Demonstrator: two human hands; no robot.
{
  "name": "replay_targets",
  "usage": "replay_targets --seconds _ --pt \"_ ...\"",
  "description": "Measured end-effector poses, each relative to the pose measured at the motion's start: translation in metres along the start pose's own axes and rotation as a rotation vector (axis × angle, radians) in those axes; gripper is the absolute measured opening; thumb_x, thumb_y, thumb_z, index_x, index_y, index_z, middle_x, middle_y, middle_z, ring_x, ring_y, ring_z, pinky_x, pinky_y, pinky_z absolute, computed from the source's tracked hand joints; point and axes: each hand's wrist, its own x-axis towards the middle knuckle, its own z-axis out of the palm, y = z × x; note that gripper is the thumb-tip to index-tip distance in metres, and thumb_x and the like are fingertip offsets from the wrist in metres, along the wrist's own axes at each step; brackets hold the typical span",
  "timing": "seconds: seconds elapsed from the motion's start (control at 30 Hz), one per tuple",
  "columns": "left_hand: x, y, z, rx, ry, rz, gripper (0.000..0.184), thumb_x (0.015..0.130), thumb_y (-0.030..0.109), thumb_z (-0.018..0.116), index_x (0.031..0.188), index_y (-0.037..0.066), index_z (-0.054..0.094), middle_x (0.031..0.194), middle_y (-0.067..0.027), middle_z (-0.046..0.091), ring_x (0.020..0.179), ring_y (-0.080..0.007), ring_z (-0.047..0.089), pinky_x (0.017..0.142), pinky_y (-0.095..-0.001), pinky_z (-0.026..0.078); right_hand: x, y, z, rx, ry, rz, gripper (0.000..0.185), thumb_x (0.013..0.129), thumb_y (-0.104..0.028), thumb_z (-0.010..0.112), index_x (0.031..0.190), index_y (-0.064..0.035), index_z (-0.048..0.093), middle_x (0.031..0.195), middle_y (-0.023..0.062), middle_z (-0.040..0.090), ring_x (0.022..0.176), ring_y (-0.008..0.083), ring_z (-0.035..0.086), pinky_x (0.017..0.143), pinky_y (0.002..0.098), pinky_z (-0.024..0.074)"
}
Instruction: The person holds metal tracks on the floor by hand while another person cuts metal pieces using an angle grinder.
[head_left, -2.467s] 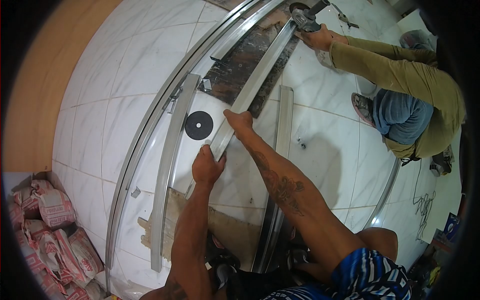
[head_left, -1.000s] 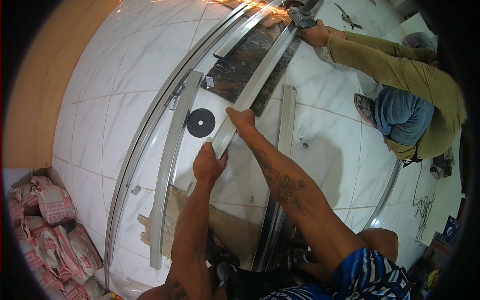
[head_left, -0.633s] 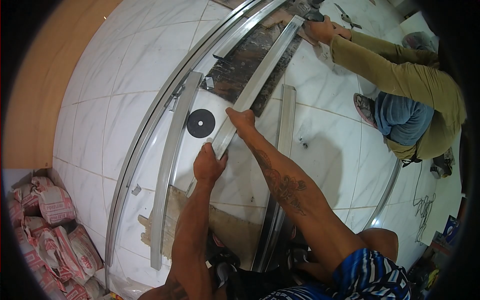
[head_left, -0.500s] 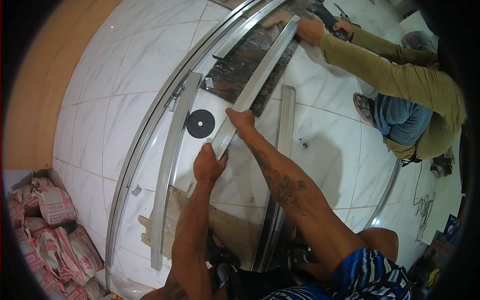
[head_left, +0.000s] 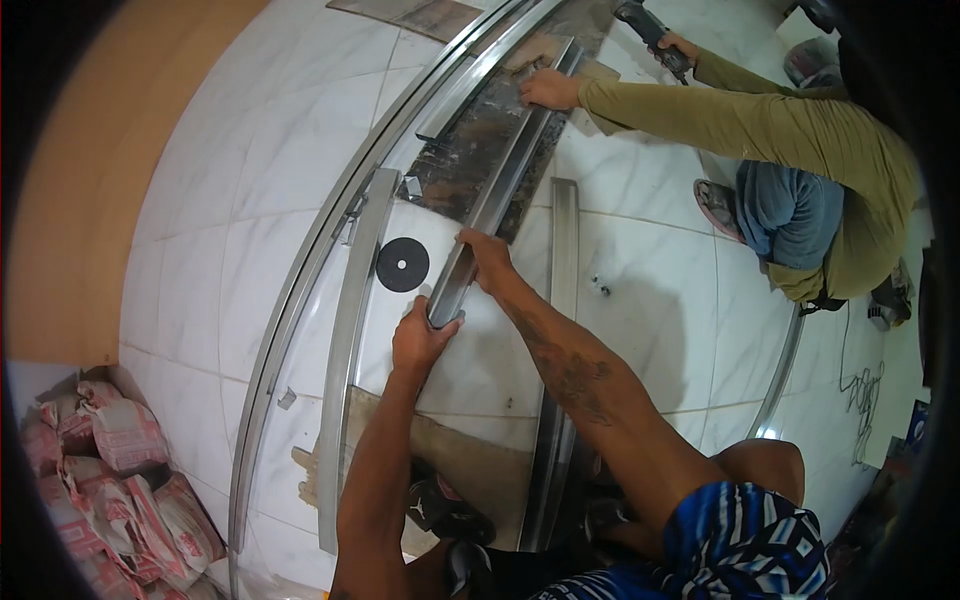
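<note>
A straight metal channel (head_left: pixel 500 187) slants away from me, its hollow side facing up. My left hand (head_left: pixel 421 340) is closed around its near end. Farther along, my right hand (head_left: pixel 487 262) grips the same channel from the right side. A co-worker's hand (head_left: pixel 550 90) presses on the far part of the channel, which lies over a dark stained board (head_left: pixel 455 165). In the co-worker's other hand is a dark power tool, apparently an angle grinder (head_left: pixel 650 40). Left of my hands, a black cutting disc (head_left: pixel 402 265) lies flat on the floor.
A long curved metal track (head_left: pixel 290 310) and another channel (head_left: pixel 350 340) lie to the left. One more channel (head_left: pixel 564 240) lies to the right. Red-and-white bags (head_left: pixel 125 430) are piled at lower left. A brown board (head_left: pixel 450 450) lies near my feet. The co-worker's shoe (head_left: pixel 718 208) is at right.
The channel has been turned from its flat face to its hollow side, and its near end now shows at my left hand. The co-worker's hand moved left and down onto it; the grinder rose slightly.
</note>
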Motion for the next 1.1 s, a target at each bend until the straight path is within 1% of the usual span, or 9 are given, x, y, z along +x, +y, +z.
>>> replay_targets --seconds 0.07,0.2,0.3,0.47,0.57,0.67,0.83,0.9,1.1 --pt "0.003 0.001 0.004 -0.054 -0.04 0.046 0.054 0.081 0.03 0.081 0.119 0.003 0.053 0.099 -0.0277 0.069 0.094 -0.0462 0.069 0.082 -0.0525 0.054 -0.007 0.0 -0.004 0.154 -0.042 -0.025 0.031 0.08 -0.018 0.076 0.098 0.0045 0.065 0.087 0.0127 0.061 0.071 0.0225 0.063 0.06 0.0416 0.0539" --pt "-0.004 0.012 0.021 -0.117 -0.006 0.03 0.041 0.087 0.021 0.074 0.116 0.002 0.052 0.092 -0.0275 0.071 0.089 -0.0441 0.071 0.078 -0.0499 0.055 -0.013 -0.004 -0.01 0.129 -0.01 0.059 0.034 0.083 -0.017 0.075 0.102 0.0084 0.062 0.089 0.0158 0.061 0.071 0.0241 0.064 0.059 0.0417 0.0565" --pt "-0.005 0.019 0.021 -0.161 -0.019 -0.01 0.043 0.082 0.014 0.072 0.119 0.002 0.053 0.098 -0.0294 0.07 0.092 -0.0482 0.069 0.082 -0.0541 0.054 -0.017 -0.007 -0.007 0.078 0.048 0.038 0.032 0.084 -0.017 0.073 0.099 0.009 0.062 0.082 0.014 0.061 0.067 0.0239 0.064 0.057 0.0411 0.0567" --pt "0.0 0.013 0.018 -0.119 -0.052 0.029 0.041 0.082 0.015 0.072 0.118 0.002 0.056 0.099 -0.03 0.07 0.093 -0.0484 0.069 0.083 -0.054 0.054 0.0 0.003 0.002 -0.052 0.13 -0.011 0.026 0.089 -0.019 0.066 0.097 0.0057 0.061 0.078 0.0132 0.06 0.063 0.0231 0.063 0.052 0.0403 0.0548" --pt "0.002 0.013 0.016 -0.123 -0.034 0.06 0.042 0.082 0.018 0.072 0.118 0.001 0.057 0.1 -0.0304 0.07 0.093 -0.0487 0.069 0.084 -0.0543 0.054 0.008 0.013 0.008 -0.109 0.216 -0.088 0.032 0.084 -0.022 0.061 0.083 0.01 0.064 0.07 0.0162 0.064 0.058 0.0257 0.062 0.06 0.0427 0.0555" --pt "0.003 0.014 0.012 -0.115 -0.045 0.07 0.042 0.082 0.02 0.073 0.117 0.002 0.059 0.099 -0.0307 0.07 0.094 -0.0492 0.068 0.084 -0.055 0.054 0.013 0.014 0.009 -0.236 0.255 -0.068 0.042 0.083 -0.025 0.061 0.095 0.0147 0.065 0.085 0.0244 0.07 0.072 0.0342 0.07 0.074 0.045 0.0573" --pt "0.006 0.008 0.016 -0.106 -0.05 0.084 0.041 0.082 0.022 0.072 0.116 0.002 0.06 0.097 -0.0307 0.071 0.095 -0.0504 0.067 0.085 -0.0566 0.053 0.045 0.038 0.005 -0.374 0.419 -0.037 0.058 0.083 -0.03 0.063 0.115 0.0183 0.059 0.111 0.0354 0.068 0.107 0.0448 0.068 0.097 0.044 0.0525" --pt "0.007 0.006 0.017 -0.104 -0.051 0.078 0.041 0.082 0.022 0.072 0.116 0.002 0.06 0.097 -0.0309 0.07 0.095 -0.0509 0.067 0.086 -0.0572 0.053 0.047 0.039 0.005 -0.381 0.435 -0.03 0.061 0.083 -0.03 0.063 0.118 0.0186 0.058 0.116 0.0371 0.066 0.113 0.0461 0.066 0.101 0.044 0.0507" --pt "0.008 0.004 0.017 -0.144 -0.079 0.083 0.043 0.081 0.019 0.071 0.118 0.001 0.059 0.1 -0.0319 0.07 0.097 -0.0511 0.067 0.088 -0.057 0.052 0.038 0.035 0.007 -0.377 0.445 -0.039 0.06 0.083 -0.031 0.063 0.117 0.0183 0.058 0.118 0.0372 0.066 0.113 0.0459 0.066 0.101 0.0443 0.0504"
